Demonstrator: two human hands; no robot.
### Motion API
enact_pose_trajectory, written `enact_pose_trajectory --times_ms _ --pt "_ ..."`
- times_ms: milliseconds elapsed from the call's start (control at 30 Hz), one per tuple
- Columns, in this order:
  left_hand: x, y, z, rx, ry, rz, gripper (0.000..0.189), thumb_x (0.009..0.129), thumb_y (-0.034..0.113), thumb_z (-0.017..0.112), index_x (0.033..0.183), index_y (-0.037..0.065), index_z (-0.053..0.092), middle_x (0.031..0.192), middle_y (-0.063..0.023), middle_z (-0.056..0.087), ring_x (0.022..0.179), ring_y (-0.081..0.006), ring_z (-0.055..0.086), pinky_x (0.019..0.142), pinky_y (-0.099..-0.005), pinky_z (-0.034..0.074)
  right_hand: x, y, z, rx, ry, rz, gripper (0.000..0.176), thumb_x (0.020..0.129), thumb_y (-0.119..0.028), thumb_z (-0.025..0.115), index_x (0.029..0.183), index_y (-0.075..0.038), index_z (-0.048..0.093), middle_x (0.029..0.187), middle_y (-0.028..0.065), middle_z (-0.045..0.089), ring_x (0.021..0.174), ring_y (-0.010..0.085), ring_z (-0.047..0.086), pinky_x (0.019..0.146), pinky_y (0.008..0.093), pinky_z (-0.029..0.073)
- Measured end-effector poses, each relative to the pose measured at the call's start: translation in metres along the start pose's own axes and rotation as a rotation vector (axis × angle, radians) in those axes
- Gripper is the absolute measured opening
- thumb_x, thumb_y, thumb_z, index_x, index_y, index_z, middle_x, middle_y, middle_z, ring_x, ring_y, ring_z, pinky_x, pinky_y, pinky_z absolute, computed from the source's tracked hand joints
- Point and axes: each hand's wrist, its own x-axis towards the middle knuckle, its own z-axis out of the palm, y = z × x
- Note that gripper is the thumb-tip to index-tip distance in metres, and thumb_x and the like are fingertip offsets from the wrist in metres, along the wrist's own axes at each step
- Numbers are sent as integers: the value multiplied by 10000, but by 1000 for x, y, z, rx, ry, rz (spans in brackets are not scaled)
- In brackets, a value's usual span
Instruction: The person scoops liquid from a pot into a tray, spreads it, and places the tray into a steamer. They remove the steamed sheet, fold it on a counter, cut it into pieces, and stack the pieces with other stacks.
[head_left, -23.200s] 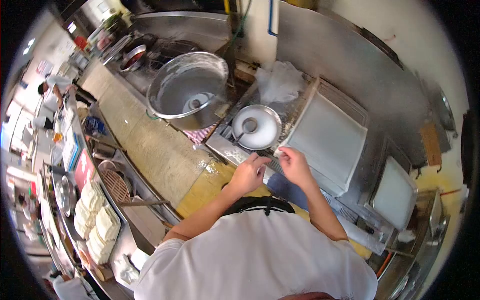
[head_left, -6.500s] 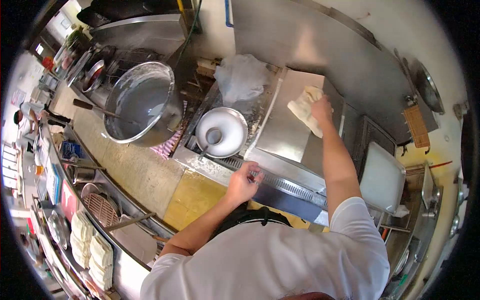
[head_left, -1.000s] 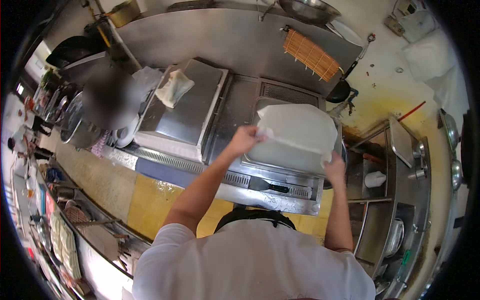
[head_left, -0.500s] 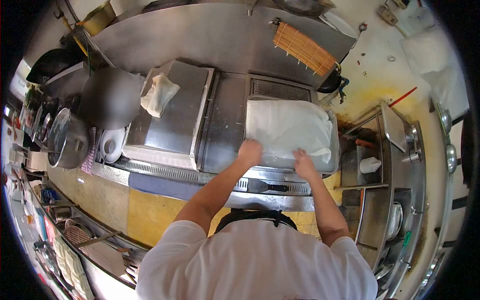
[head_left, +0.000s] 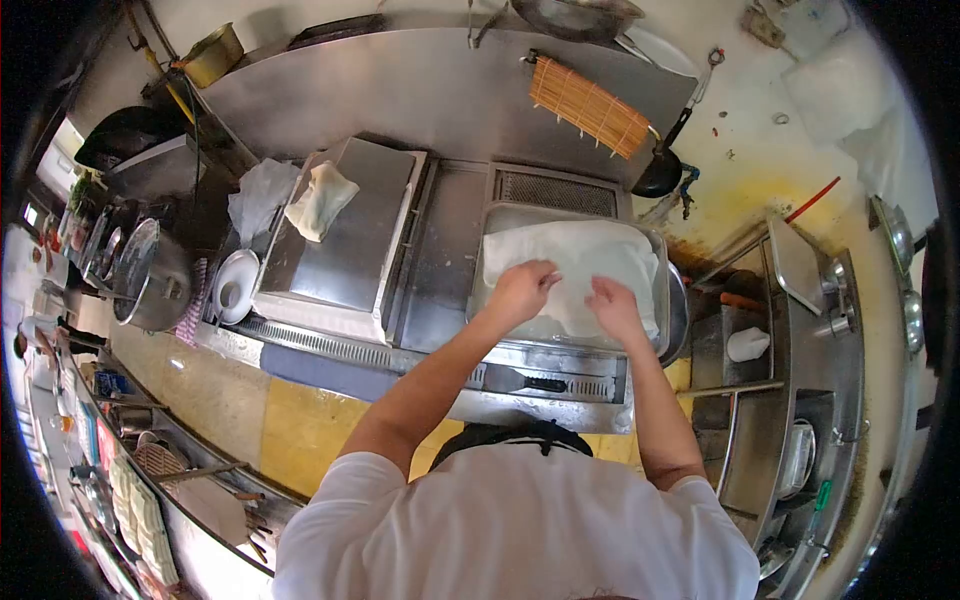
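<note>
A white cloth (head_left: 580, 243) lies in a shallow metal tray (head_left: 500, 331) on the steel counter. My left hand (head_left: 524, 292) is over the cloth's left half, its fingers curled into a pinch. Facing it, my right hand (head_left: 615, 307) is over the right half, thumb and fingers drawn together. The two hands are a short gap apart. Whether a fold of the cloth is between the fingertips is too small to make out. Parts of the cloth are hidden beneath both hands.
A crumpled cream cloth (head_left: 322, 203) lies on a flat steel lid (head_left: 345, 255) left of the tray. A black-handled spatula (head_left: 520, 380) lies along the counter's front edge. A rolled bamboo mat (head_left: 590, 105) hangs behind. Shelving (head_left: 745, 385) stands at the right.
Both hands have moved from the tray's near edge forward over the cloth, and closer together. The cloth's near part looks shifted. The camera view has moved slightly.
</note>
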Motion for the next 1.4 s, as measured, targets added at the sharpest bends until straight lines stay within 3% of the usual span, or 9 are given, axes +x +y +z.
enact_pose_trajectory --times_ms 200,467,600,700,900,1067,1133,1267,1400 --pt "62 84 -31 49 151 194 288 814 -22 636 1060 81 745 1044 -159 742 935 -348 728 823 -404 591 25 -73 -24 430 -171 103 334 858 -21 552 1153 9 707 1073 188 748 1011 294 712 845 417 543" --pt "66 63 -81 174 432 -16 370 751 -116 608 1028 80 755 1041 -135 759 947 -304 745 835 -364 598 23 133 -35 -77 -130 250 322 846 -29 595 1149 -16 703 1022 186 747 943 324 723 855 436 558" --pt "52 95 -3 216 181 204 356 741 -46 667 1029 135 773 1063 -101 759 936 -316 737 837 -403 600 36 -41 -41 580 64 -220 295 854 -97 625 1110 12 721 1102 232 724 1073 323 690 968 379 517" --pt "50 118 -22 222 125 93 395 758 -88 615 1081 84 764 1096 -136 756 991 -280 747 856 -378 596 24 -60 -29 403 -182 25 264 853 -49 603 1082 7 722 963 206 739 899 324 705 827 436 545" --pt "43 75 -92 157 524 -88 349 760 -128 585 1034 16 745 966 -163 764 880 -243 753 796 -337 584 28 130 -40 -249 -135 91 258 830 -103 635 1030 39 714 1013 246 729 983 378 710 891 447 548" --pt "39 90 -2 224 246 131 328 735 -65 648 1004 85 760 1036 -118 760 919 -319 742 821 -392 600 35 -33 -48 534 131 -363 253 776 -49 670 1009 34 724 982 234 742 931 382 719 873 462 559" --pt "46 122 1 278 187 236 327 733 -53 655 1006 94 758 1057 -110 758 918 -326 736 814 -401 601 5 -106 -64 420 -5 -51 259 801 -50 649 1034 34 726 995 254 739 931 379 719 872 452 557" --pt "66 104 -92 92 578 108 355 755 -130 590 1046 23 725 919 -117 752 760 -140 676 717 -299 553 21 48 -5 197 -129 55 263 840 -37 615 1065 50 721 1010 199 755 989 321 720 895 411 533" --pt "50 82 -86 173 526 45 312 779 -98 609 1029 36 740 978 -144 760 873 -224 741 791 -333 576 20 77 -52 -65 -92 28 311 820 -68 637 1100 35 724 995 232 747 983 364 726 900 442 559"
